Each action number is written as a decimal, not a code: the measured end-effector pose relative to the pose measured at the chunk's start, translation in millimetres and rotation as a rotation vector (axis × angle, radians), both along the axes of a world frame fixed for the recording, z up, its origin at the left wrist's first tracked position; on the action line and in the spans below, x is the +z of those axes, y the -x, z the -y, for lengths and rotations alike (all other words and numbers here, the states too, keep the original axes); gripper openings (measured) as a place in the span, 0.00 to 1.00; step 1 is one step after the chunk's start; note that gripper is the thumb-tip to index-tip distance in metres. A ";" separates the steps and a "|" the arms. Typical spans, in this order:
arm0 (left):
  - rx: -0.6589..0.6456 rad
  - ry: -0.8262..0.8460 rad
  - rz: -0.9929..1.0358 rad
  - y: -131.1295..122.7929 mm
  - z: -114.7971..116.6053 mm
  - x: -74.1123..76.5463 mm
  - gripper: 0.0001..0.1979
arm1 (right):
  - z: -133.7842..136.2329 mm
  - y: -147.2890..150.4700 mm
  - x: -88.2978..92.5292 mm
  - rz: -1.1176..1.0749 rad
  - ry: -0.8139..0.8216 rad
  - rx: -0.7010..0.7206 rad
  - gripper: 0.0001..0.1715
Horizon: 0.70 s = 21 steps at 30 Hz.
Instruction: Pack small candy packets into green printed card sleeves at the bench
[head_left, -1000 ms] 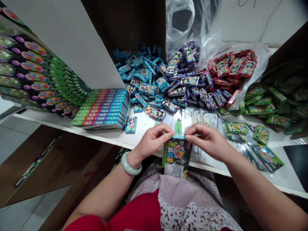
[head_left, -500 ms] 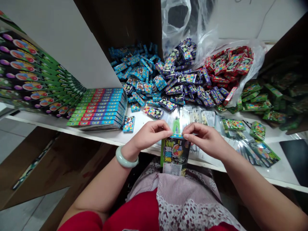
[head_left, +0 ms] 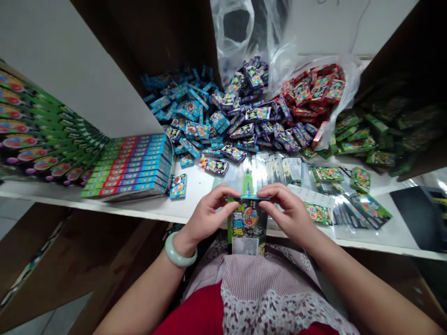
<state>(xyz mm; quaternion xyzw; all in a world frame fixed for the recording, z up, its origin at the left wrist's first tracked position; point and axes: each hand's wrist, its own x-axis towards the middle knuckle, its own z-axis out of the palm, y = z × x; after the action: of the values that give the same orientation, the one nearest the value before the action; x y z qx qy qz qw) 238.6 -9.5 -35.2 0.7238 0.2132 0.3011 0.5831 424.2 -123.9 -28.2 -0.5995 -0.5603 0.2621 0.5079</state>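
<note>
Between my hands a black and green printed candy package (head_left: pixel 247 225) hangs upright at the table's front edge, its lower end by my apron. My left hand (head_left: pixel 213 211) pinches its top left corner, thumb in front and fingers behind. On the other side my right hand (head_left: pixel 288 211) pinches the top right corner the same way. A strip of blue shows along the package's top edge, between my fingertips. Just beyond lie clear plastic sleeves (head_left: pixel 260 174) with a green printed card seen through them.
Small blue boxes (head_left: pixel 188 109), purple boxes (head_left: pixel 258 114), red boxes (head_left: pixel 314 90) in a clear bag and green boxes (head_left: pixel 359 137) are heaped behind. Filled packages (head_left: pixel 129 163) stand in a row at left. One blue box (head_left: pixel 178 186) lies alone. Cardboard (head_left: pixel 87 251) is below left.
The view has shifted right. My thumbs have moved lower onto the package's front, while both hands keep hold of its top corners.
</note>
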 end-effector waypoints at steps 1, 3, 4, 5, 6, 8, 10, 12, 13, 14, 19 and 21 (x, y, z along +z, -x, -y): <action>-0.005 -0.021 -0.006 0.8 -0.5 0.7 0.07 | -1.5 1.4 -0.7 -0.009 -0.011 -0.008 0.06; 0.006 -0.059 -0.032 2.2 -2.0 1.3 0.05 | -4.7 4.4 -2.5 -0.024 -0.056 -0.023 0.05; 0.029 -0.073 -0.048 2.4 -2.6 0.8 0.06 | -6.4 6.1 -3.5 -0.031 -0.084 -0.031 0.04; 0.059 -0.086 -0.064 1.8 -2.9 -0.2 0.07 | -8.0 8.0 -4.5 -0.036 -0.107 -0.040 0.04; 0.081 -0.100 -0.078 0.5 -3.1 -1.6 0.07 | -9.6 9.8 -5.2 -0.036 -0.120 -0.050 0.04; 0.100 -0.129 -0.069 -4.0 -2.7 -4.4 0.06 | -12.1 11.7 -5.3 -0.024 -0.123 -0.061 0.04; 0.110 -0.153 -0.053 -9.8 -2.9 -6.5 0.04 | -11.9 7.4 -3.8 -0.024 -0.100 -0.022 0.05; 0.139 -0.163 -0.071 -15.1 -5.2 -7.9 0.03 | -6.0 -9.3 -2.7 -0.067 -0.040 0.079 0.09; 0.155 -0.158 -0.093 -17.2 -7.4 -8.6 0.04 | -0.2 -23.4 -3.3 -0.095 -0.003 0.100 0.12; 0.161 -0.153 -0.120 -19.0 -10.1 -9.5 0.05 | 7.5 -41.1 -5.1 -0.111 0.031 0.070 0.16; 0.082 -0.135 -0.140 -31.5 -20.5 -12.3 0.06 | 59.1 -140.5 -29.0 0.200 0.221 -0.579 0.10; -0.011 -0.089 -0.132 -43.3 -18.0 -10.0 0.05 | 74.6 -159.4 -40.4 0.252 0.274 -0.642 0.09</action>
<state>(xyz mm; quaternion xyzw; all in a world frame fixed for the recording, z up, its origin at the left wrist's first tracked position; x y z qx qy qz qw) 281.9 8.5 -45.2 0.7684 0.2337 0.2588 0.5367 583.6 -198.5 -68.6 -0.8347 -0.3614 0.0863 0.4063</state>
